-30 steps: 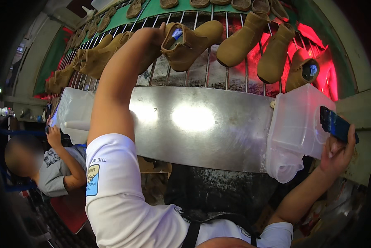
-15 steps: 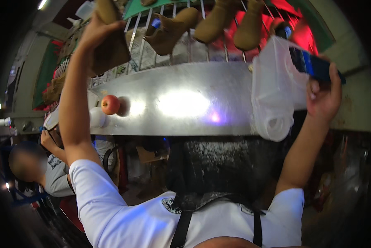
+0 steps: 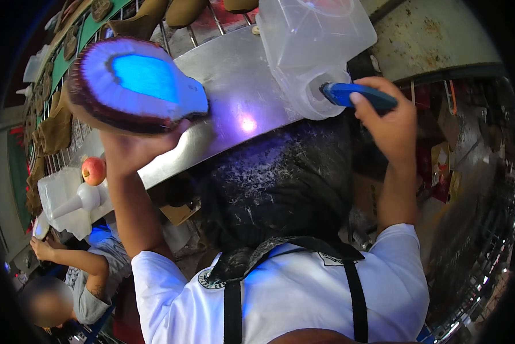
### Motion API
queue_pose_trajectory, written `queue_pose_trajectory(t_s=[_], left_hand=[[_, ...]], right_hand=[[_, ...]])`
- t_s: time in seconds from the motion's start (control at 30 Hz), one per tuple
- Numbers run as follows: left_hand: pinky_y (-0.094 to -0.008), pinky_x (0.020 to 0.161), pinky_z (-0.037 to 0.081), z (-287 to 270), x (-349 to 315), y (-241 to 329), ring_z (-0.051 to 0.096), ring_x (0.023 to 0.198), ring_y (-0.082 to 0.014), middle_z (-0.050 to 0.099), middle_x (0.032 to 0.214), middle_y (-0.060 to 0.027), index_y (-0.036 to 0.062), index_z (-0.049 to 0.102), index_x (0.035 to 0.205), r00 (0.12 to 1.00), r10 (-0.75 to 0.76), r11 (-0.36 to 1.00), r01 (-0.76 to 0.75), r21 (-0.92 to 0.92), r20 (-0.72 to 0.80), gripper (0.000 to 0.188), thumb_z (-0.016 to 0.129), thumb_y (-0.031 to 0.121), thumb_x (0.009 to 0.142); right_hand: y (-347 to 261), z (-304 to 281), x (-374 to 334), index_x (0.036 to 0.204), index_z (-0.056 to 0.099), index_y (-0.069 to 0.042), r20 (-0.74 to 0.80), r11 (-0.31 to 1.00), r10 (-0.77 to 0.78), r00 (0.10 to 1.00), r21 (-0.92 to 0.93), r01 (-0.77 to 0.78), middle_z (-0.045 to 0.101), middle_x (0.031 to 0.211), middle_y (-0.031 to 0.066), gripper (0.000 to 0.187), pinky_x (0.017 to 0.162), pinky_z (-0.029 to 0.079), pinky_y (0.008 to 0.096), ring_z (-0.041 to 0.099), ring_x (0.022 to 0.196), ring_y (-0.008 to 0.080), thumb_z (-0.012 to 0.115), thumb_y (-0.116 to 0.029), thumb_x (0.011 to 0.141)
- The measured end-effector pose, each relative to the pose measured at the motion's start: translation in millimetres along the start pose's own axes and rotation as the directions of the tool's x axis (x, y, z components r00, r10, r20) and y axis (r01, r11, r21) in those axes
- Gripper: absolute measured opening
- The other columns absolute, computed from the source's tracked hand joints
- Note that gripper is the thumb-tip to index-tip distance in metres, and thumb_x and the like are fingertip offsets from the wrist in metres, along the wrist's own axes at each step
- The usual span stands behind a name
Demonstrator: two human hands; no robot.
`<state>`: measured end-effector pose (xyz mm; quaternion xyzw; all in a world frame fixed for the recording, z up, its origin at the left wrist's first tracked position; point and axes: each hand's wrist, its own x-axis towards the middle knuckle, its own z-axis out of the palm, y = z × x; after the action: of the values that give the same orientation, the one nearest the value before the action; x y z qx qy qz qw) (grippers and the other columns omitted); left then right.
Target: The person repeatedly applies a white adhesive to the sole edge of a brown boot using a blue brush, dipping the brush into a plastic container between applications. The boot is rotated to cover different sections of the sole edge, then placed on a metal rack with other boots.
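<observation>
My left hand grips a brown boot from below. The boot's underside faces me, pale with a dark rim and a bright blue-lit patch in its middle. My right hand is closed around the handle of a blue brush. The brush's dark bristle end sits at the round mouth of a translucent plastic jug, which lies on the metal tabletop; how far the bristles reach inside is hard to make out.
Several brown boots stand on a barred rack beyond the tabletop. A red apple and a white nozzle bottle lie to the left, beside a clear plastic container. Another person sits at lower left. A dark apron covers my lap.
My left hand has brought the boot closer and turned its underside into view. The brush in my right hand has moved to the jug's mouth. The whole view has swung to the right.
</observation>
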<state>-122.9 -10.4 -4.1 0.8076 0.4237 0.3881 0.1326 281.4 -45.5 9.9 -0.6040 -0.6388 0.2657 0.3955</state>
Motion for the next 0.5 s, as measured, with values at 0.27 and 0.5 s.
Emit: queue_pose_trajectory(t_s=[0.27, 0.5], left_hand=[[-0.0411, 0.101, 0.050, 12, -7, 9, 0.062, 0.114, -0.0255, 0.063, 0.123, -0.0132, -0.0044, 0.053, 0.131, 0.947, -0.309, 0.897, 0.320, -0.306, 0.084, 0.078, 0.090, 0.006, 0.063], [-0.0448, 0.109, 0.045, 9, -8, 8, 0.055, 0.128, -0.0293, 0.055, 0.138, -0.0163, -0.0031, 0.043, 0.143, 0.976, -0.201, 0.951, 0.216, -0.220, 0.086, 0.093, 0.091, 0.004, 0.063]], right_hand=[[8, 11, 7, 0.105, 0.071, 0.000, 0.117, 0.966, 0.109, 0.987, 0.222, -0.133, 0.071, 0.081, 0.0060, 0.022, 0.062, 0.050, 0.0232, 0.065, 0.069, 0.0085, 0.077, -0.009, 0.087], [-1, -2, 10, 0.106, 0.070, 0.002, 0.154, 0.966, 0.187, 0.970, 0.150, -0.210, 0.068, 0.078, 0.0028, 0.019, 0.058, 0.047, 0.0209, 0.062, 0.066, 0.0057, 0.075, -0.008, 0.090]])
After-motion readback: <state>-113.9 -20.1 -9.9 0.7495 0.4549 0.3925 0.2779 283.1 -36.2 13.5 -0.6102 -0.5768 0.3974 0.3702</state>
